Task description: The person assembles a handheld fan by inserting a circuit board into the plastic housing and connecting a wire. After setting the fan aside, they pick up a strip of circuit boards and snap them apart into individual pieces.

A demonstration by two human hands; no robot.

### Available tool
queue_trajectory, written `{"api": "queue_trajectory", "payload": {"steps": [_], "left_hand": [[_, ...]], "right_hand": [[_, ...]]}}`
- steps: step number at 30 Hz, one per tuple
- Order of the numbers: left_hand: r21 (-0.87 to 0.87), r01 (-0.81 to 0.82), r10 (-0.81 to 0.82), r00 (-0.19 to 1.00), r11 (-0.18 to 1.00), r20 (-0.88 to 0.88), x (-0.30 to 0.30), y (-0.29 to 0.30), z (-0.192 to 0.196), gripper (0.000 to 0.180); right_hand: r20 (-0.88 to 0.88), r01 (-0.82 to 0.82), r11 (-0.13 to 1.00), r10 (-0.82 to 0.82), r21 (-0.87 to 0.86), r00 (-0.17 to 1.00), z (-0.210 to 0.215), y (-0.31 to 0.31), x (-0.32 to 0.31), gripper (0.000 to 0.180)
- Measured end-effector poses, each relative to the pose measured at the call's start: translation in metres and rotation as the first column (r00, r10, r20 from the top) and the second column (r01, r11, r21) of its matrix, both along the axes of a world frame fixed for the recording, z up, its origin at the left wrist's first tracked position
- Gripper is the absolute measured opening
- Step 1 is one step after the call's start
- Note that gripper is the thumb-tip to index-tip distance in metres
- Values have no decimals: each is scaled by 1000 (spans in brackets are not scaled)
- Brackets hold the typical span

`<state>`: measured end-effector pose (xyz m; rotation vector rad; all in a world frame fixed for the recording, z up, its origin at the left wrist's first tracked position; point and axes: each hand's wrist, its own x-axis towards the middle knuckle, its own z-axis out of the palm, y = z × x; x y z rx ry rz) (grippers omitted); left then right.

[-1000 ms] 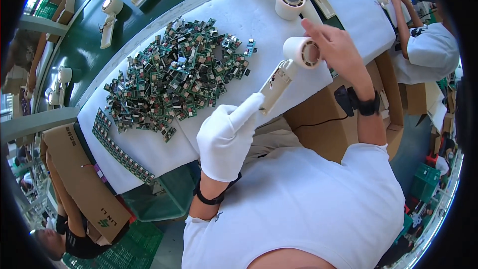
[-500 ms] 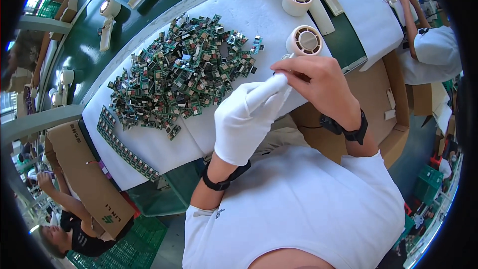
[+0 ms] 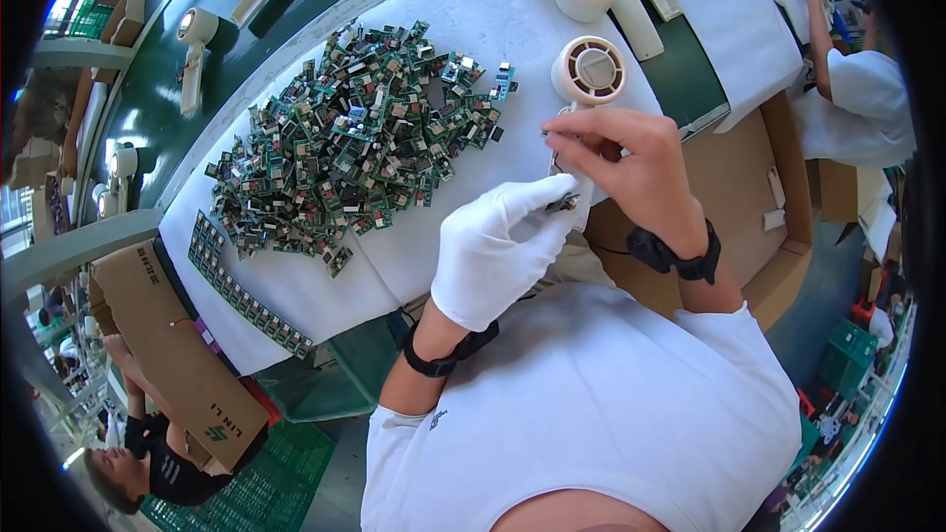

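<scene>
- A cream handheld fan (image 3: 589,71) is seen just above the right hand, over the white table covering (image 3: 370,286); its round head is turned face up, with dark slots set in a ring about a grey centre disc.
- The fan's pale handle is partly hidden by both hands, and its lower end is held in the gloved left hand (image 3: 503,246), which is curled narrow.
- A small green circuit board (image 3: 565,203) is seen between the glove's thumb and fingers.
- The bare right hand (image 3: 631,158) is held over the handle, thumb and forefinger brought close together; whether anything is pinched there cannot be told.
- A heap of green circuit boards (image 3: 345,148) is spread to the left.
- Dark lettering and a green emblem are printed on the brown carton (image 3: 177,355).
- A small dark mark is borne by the white shirt (image 3: 591,394), too small to be read.
</scene>
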<state>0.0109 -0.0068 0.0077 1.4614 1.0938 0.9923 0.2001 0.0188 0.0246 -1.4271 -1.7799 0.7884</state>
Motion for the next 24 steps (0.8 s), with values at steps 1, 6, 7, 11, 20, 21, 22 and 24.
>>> {"api": "queue_trajectory", "payload": {"steps": [1,6,7,11,20,21,22,24], "left_hand": [[-53,58,-57,998,997,15,0,0,1,32],[-26,13,-14,1000,1000,-20,-4,7,0,34],[28,-33,34,998,999,-54,-2,8,1,36],[187,-135,163,976,973,-143,-3,16,0,40],[235,-141,193,956,962,-219,12,21,-3,43],[216,-138,182,962,967,-202,13,21,-2,41],[216,-138,182,962,967,-202,13,21,-3,41],[108,-134,141,988,985,-63,12,20,-10,40]], "right_hand": [[54,11,1000,-12,16,998,0,-3,-2,17],[223,-3,971,-51,237,974,-10,-1,-6,17],[252,-29,945,-57,327,966,-11,0,-6,17],[324,-64,952,-38,300,945,-7,0,-6,17],[374,-158,951,50,264,926,-5,1,-1,13],[349,-165,959,77,231,934,-2,1,1,13],[323,-174,965,104,197,941,1,1,2,12],[298,-177,971,122,163,947,5,0,6,12]]}}
